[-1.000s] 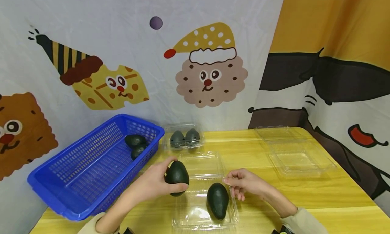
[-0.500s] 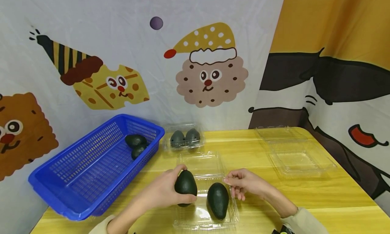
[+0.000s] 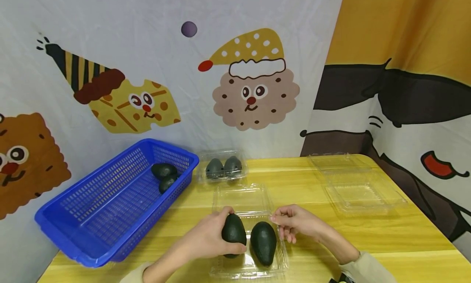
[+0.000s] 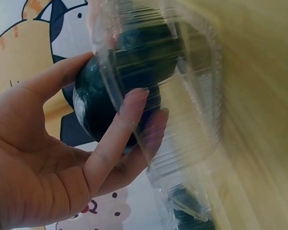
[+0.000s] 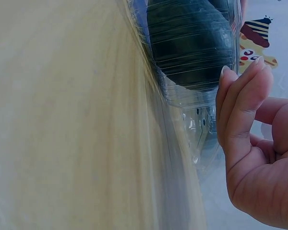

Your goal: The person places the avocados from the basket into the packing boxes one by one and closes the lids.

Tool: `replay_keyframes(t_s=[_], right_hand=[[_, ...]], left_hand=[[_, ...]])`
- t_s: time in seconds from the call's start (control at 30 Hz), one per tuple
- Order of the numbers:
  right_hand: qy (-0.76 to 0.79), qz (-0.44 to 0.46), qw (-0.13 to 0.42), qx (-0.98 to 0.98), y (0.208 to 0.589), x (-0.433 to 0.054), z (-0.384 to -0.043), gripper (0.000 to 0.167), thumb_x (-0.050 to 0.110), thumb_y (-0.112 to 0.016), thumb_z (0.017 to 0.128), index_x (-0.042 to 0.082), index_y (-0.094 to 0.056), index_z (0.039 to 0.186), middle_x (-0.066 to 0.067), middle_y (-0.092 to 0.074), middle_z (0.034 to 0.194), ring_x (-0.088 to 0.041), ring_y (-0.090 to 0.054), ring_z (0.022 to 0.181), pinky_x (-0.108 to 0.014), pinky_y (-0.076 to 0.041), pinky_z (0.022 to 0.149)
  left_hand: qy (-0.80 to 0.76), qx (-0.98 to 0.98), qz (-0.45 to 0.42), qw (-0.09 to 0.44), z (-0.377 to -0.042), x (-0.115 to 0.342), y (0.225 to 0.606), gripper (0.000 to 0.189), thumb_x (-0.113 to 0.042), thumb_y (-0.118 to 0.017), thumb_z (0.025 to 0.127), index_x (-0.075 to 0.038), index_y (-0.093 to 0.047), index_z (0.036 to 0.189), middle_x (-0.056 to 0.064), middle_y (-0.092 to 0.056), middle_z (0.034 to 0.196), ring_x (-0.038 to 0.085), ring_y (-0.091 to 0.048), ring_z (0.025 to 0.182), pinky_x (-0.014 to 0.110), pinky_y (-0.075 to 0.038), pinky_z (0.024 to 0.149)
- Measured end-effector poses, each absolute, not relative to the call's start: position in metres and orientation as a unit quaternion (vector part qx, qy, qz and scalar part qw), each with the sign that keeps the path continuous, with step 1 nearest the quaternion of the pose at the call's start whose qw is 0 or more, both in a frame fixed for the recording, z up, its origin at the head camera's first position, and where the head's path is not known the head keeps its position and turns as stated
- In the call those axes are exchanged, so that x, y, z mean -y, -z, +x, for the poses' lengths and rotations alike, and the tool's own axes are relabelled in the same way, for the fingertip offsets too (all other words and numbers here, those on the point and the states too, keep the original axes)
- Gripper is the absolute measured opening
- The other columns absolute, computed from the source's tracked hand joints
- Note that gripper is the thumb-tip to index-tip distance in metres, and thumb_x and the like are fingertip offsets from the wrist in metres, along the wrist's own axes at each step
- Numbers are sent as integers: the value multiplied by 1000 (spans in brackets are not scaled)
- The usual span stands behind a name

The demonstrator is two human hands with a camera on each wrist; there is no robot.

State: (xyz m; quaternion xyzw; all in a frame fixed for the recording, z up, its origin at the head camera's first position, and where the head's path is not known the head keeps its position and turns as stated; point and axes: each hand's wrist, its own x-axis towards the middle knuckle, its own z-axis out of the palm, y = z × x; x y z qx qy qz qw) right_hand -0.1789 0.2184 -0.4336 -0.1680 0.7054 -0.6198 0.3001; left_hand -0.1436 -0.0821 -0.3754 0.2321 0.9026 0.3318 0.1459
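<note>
My left hand [image 3: 209, 238] grips a dark green avocado [image 3: 234, 234], thumb on its near side and fingers on the far side. It holds the fruit low in the left half of a clear plastic clamshell box [image 3: 229, 271], whose lid lies folded back behind. A second avocado [image 3: 263, 244] lies in the right half. In the left wrist view, fingers [image 4: 117, 122] curl round the held avocado [image 4: 88, 96] behind the ridged wall. My right hand [image 3: 296, 222] pinches the right rim of the box near its hinge. The right wrist view shows those fingertips [image 5: 230, 76] at the rim.
A blue plastic basket [image 3: 88, 250] with two avocados [image 3: 163, 170] stands at the left. Behind the lid sits a closed clear box [image 3: 241, 152] holding two more avocados [image 3: 214, 169]. Open clear boxes [image 3: 362, 195] lie at the right on the wooden table [image 3: 401, 242]. A cartoon-print cloth hangs behind.
My left hand has carried its avocado right and down, from over the box's left edge to beside the other avocado. The right hand has stayed at the rim.
</note>
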Motion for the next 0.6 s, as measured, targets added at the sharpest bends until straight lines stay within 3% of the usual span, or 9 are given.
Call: replay_keyframes(t_s=[0.37,0.6], right_hand=[[620,-182,303,-701,433,-219,-179,33,21,-58,104,-12,-58,101,-5,-66,70,-5,-55,50,-18,-46,46],[620,-178,302,-702,434,-219,-179,29,21,-58,104,-8,-61,102,-5,-66,70,-5,-55,50,-18,-46,46]], left_hand=[[-328,-905,230,145,-143,76,383,88,-49,-88,71,-5,-50,137,13,-62,110,24,-62,89,39,-55,69],[-337,-898,240,153,-143,76,384,80,-48,-89,71,-8,-50,128,4,-62,100,17,-62,83,34,-53,67]])
